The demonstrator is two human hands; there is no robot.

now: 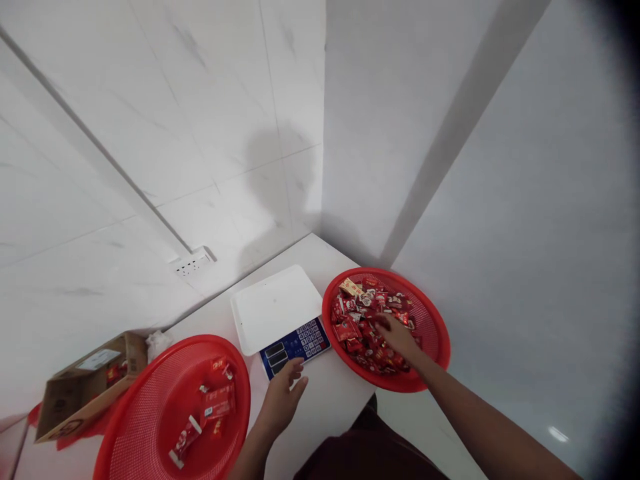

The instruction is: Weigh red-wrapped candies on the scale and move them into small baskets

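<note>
My right hand [397,333] reaches into a red plastic basket [434,333] at the right, its fingers loosely apart over a heap of small wrapped candies [353,330]. Most wrappers are red, and one near the back is cream-yellow. Whether the fingertips touch a candy is hard to make out. My left hand [285,393] hovers open with nothing in it, in front of the digital scale's blue keypad [295,347]. A bare white weighing tray [277,303] tops the scale. At the left, a second red basket [133,427] holds several red packets [219,402].
A cardboard box [83,400] with some red packets inside stands at the far left, beside a crumpled white plastic bag [158,345]. The white table [330,393] fits into a corner of two walls. A power socket [193,262] is mounted on the left wall.
</note>
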